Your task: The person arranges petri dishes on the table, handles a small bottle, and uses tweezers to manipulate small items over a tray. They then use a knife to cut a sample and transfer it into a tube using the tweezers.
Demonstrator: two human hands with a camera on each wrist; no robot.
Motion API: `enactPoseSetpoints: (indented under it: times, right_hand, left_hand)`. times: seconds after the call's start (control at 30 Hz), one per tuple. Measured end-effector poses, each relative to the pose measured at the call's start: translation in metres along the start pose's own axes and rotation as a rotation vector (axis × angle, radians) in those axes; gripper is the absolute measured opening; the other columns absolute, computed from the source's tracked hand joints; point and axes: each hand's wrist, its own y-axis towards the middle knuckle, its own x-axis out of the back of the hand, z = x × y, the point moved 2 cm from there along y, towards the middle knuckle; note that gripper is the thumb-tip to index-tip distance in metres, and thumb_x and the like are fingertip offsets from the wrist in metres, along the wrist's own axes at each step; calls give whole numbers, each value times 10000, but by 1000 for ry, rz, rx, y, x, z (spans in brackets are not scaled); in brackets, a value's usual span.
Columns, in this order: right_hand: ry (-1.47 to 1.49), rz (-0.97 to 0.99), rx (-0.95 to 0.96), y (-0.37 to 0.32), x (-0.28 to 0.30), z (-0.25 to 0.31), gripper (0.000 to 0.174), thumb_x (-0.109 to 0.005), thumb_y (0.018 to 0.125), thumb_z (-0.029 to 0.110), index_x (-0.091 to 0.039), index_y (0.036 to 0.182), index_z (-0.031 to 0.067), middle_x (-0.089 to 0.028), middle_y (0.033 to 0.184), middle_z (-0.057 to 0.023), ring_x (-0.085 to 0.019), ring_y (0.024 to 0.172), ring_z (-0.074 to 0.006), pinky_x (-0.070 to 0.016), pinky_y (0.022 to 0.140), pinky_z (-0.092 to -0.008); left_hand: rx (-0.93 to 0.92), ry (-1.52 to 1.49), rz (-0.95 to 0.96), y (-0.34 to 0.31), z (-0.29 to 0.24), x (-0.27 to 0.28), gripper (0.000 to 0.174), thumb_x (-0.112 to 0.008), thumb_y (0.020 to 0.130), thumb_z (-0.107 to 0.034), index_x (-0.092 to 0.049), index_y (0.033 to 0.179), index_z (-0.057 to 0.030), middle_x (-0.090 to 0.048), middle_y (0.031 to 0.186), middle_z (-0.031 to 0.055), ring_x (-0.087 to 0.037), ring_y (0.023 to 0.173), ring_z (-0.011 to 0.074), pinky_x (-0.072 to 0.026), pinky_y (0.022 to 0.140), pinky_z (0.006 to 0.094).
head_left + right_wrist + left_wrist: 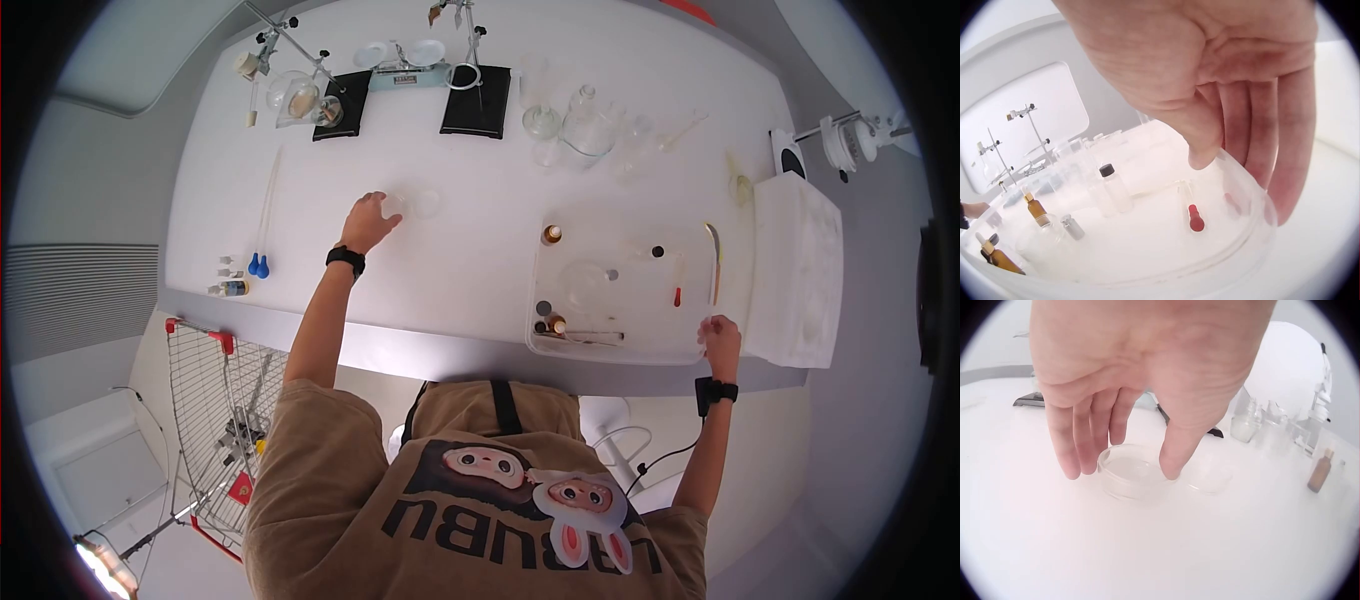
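My left hand spans a clear glass petri dish on the white table, thumb at its right rim and fingers along its far left side. A second clear round dish lies just right of it. At the table's front right, my right hand grips the corner rim of a translucent plastic bin, thumb inside and fingers outside. Inside the bin are brown dropper bottles, a clear bottle with a black cap and a dropper with a red bulb.
Along the back stand a balance, retort stands on black bases and several glass vessels. Blue-bulbed droppers and small bottles lie at left. A white foam block stands right of the bin.
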Motion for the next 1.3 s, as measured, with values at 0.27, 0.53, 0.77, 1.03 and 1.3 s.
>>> enactPoseSetpoints:
  times: [0.27,0.53,0.77,1.03,1.3]
  right_hand:
    - [-29,-45,34,1,-3,-2,120,-583,908,76,-670,883,-3,-675,693,-74,-659,590,-143,-466,432,-287]
    - [-28,-23,20,1,-1,-1,140,-599,913,107,-672,908,-12,-688,713,-88,-674,604,-155,-479,433,-290]
    - [-29,-21,36,1,-1,-1,145,-602,920,108,-669,893,-18,-684,707,-89,-672,601,-156,-480,433,-291]
    - [-12,-49,34,-2,-1,3,132,-602,910,93,-668,887,-20,-676,693,-89,-664,591,-155,-477,438,-289]
    - [-30,-43,86,1,-2,3,135,-581,909,66,-659,857,-30,-669,672,-96,-658,574,-164,-474,448,-298]
  left_hand:
    - [-16,258,-44,10,-7,-13,607,-749,749,-331,-562,1129,105,-549,1190,272,-560,1131,412,-550,912,457]
    - [-32,291,-9,24,5,-19,675,-772,715,-358,-551,1112,141,-573,1138,283,-554,1127,431,-526,943,450]
    - [-17,44,58,29,18,5,428,-752,809,-284,-649,1081,30,-655,1104,213,-615,1077,366,-525,922,423]
    - [-36,77,-64,37,17,-2,167,-682,829,-144,-690,922,-6,-707,928,186,-678,917,349,-547,844,426]
    - [-52,156,-66,25,6,16,141,-651,840,-153,-706,901,-39,-719,873,171,-693,847,359,-564,785,439]
